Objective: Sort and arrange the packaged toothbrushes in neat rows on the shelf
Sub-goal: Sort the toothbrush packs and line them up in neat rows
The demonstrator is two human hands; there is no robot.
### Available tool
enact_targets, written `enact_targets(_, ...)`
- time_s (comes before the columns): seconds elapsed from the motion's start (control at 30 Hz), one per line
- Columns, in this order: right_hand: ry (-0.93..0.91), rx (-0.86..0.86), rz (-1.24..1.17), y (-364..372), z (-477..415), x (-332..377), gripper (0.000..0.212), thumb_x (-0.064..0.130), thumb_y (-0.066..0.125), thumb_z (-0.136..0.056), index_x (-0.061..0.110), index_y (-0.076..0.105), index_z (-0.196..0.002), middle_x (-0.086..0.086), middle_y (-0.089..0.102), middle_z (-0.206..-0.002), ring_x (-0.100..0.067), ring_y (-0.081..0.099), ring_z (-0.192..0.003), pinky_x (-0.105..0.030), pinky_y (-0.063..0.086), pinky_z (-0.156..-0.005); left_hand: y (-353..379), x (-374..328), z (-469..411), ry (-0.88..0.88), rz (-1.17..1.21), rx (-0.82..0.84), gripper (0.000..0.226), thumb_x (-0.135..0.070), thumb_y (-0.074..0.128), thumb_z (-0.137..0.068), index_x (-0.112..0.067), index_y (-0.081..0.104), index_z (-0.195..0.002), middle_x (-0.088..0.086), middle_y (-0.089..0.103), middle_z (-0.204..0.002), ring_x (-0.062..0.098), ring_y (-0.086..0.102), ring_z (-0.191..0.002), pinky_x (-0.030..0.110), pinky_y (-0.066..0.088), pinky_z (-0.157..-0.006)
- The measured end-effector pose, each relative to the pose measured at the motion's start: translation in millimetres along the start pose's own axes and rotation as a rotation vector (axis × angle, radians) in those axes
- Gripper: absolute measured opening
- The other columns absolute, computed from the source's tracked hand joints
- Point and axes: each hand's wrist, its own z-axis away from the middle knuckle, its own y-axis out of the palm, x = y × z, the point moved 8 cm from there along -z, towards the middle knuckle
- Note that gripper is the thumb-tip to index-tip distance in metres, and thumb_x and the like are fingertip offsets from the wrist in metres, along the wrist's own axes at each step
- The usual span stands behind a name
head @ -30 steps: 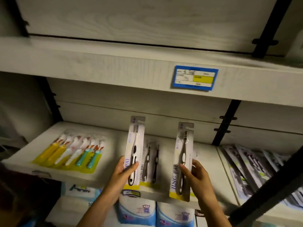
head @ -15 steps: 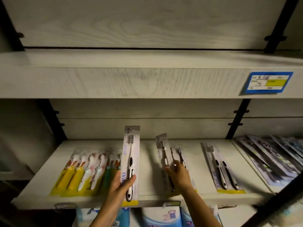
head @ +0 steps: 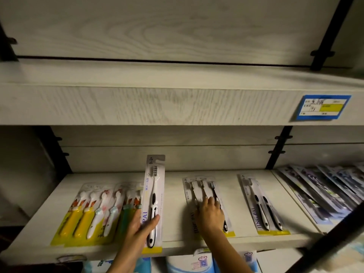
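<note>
On the shelf, the open right hand presses a three-brush pack flat — the left hand, at its 9 o'clock, grips the single pack, likely laid next.

You are standing at a shop display. The pale wood-grain upper shelf board has a blue-bordered price label with a yellow field stuck to its front edge. Black metal uprights with brackets bear the boards, as in store racking.

On the pale wood-grain lower shelf lie goods in sealed retail packing, several of a kind:
- yellow-backed blister cards of small coloured toothbrushes;
- a yellow-footed card of two black-and-white toothbrushes;
- at the right, an overlapping row of dark flat packs.

The tall white card with one black-and-white toothbrush has a hang slot cut in its top. Below the shelf, blue-and-white wrapped packs show.
</note>
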Motion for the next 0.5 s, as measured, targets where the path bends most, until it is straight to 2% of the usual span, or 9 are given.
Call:
enact_targets(0.07, -0.038, 0.006, 0.092, 1, 0, 1, 0.038, 0.027, 0.034, -0.1, 0.011, 0.039, -0.134, -0.009, 0.043, -0.136, -0.024, 0.041, -0.125, -0.032, 0.039, -0.102, 5, -3, 2, 0.006, 0.021, -0.019, 0.054, -0.004, 0.062, -0.084, -0.02, 0.042, -0.131, -0.005, 0.055, -0.123, 0.01, 0.055, -0.101, 0.03, 0.035, -0.098)
enact_targets(0.13, -0.064, 0.011, 0.154, 4, 0, 3, 0.036, 0.026, 0.028, -0.1, 0.011, 0.043, -0.129, -0.009, 0.05, -0.132, -0.025, 0.045, -0.123, -0.034, 0.036, -0.102, 11, 0, 2, -0.041, 0.044, -0.012, 0.068, -0.005, 0.063, -0.083, -0.014, 0.031, -0.143, 0.002, 0.048, -0.134, 0.016, 0.048, -0.114, 0.031, 0.031, -0.103)
enact_targets(0.2, -0.073, 0.011, 0.189, 4, 0, 4, 0.034, 0.025, 0.027, -0.1, 0.011, 0.048, -0.124, -0.008, 0.057, -0.126, -0.025, 0.051, -0.119, -0.035, 0.036, -0.1, 13, 5, 0, -0.029, 0.045, -0.019, 0.077, -0.01, 0.068, -0.08, -0.011, 0.026, -0.145, 0.007, 0.04, -0.144, 0.02, 0.04, -0.129, 0.034, 0.028, -0.107)
enact_targets(0.23, -0.075, 0.006, 0.2, 3, -1, 4, 0.034, 0.024, 0.028, -0.1, 0.011, 0.049, -0.122, -0.008, 0.059, -0.123, -0.025, 0.053, -0.117, -0.034, 0.037, -0.098, 14, 11, -4, -0.064, 0.059, -0.028, 0.085, -0.018, 0.074, -0.076, -0.011, 0.026, -0.145, 0.008, 0.039, -0.145, 0.021, 0.039, -0.131, 0.034, 0.028, -0.109)
enact_targets(0.3, -0.07, 0.008, 0.205, 3, -2, 2, 0.033, 0.023, 0.029, -0.1, 0.011, 0.051, -0.122, -0.007, 0.061, -0.121, -0.024, 0.056, -0.114, -0.033, 0.038, -0.095, 20, 10, -4, -0.043, 0.039, 0.001, 0.115, -0.047, 0.087, -0.049, -0.012, 0.031, -0.144, 0.009, 0.046, -0.141, 0.021, 0.044, -0.128, 0.036, 0.03, -0.11)
enact_targets(0.33, -0.065, 0.015, 0.204, 4, -2, 0, 0.033, 0.023, 0.029, -0.1, 0.011, 0.05, -0.122, -0.007, 0.061, -0.121, -0.023, 0.056, -0.113, -0.032, 0.039, -0.094, 22, 6, -2, -0.028, 0.026, 0.01, 0.124, -0.053, 0.087, -0.041, -0.012, 0.032, -0.143, 0.009, 0.048, -0.139, 0.021, 0.046, -0.125, 0.037, 0.031, -0.11)
enact_targets(0.37, -0.057, 0.015, 0.205, 4, -2, -3, 0.033, 0.023, 0.029, -0.1, 0.011, 0.05, -0.122, -0.006, 0.061, -0.121, -0.022, 0.057, -0.112, -0.032, 0.039, -0.094, 25, 8, -3, -0.065, 0.041, 0.018, 0.115, -0.048, 0.086, -0.05, -0.012, 0.03, -0.144, 0.009, 0.047, -0.139, 0.02, 0.045, -0.124, 0.036, 0.031, -0.109)
enact_targets(0.43, -0.039, 0.022, 0.209, 3, -2, -8, 0.032, 0.024, 0.03, -0.1, 0.011, 0.049, -0.123, -0.005, 0.061, -0.122, -0.022, 0.057, -0.113, -0.03, 0.04, -0.093, 23, 13, -6, -0.089, 0.075, 0.013, 0.083, -0.017, 0.072, -0.079, -0.01, 0.023, -0.146, 0.008, 0.043, -0.14, 0.018, 0.042, -0.121, 0.033, 0.028, -0.107)
enact_targets(0.5, -0.029, 0.027, 0.206, 1, -1, -12, 0.032, 0.022, 0.031, -0.1, 0.011, 0.048, -0.124, -0.005, 0.06, -0.123, -0.021, 0.056, -0.114, -0.03, 0.04, -0.093, 29, 17, -4, -0.128, 0.025, 0.021, 0.074, -0.005, 0.063, -0.084, -0.008, 0.021, -0.146, 0.006, 0.043, -0.135, 0.02, 0.039, -0.125, 0.031, 0.026, -0.107)
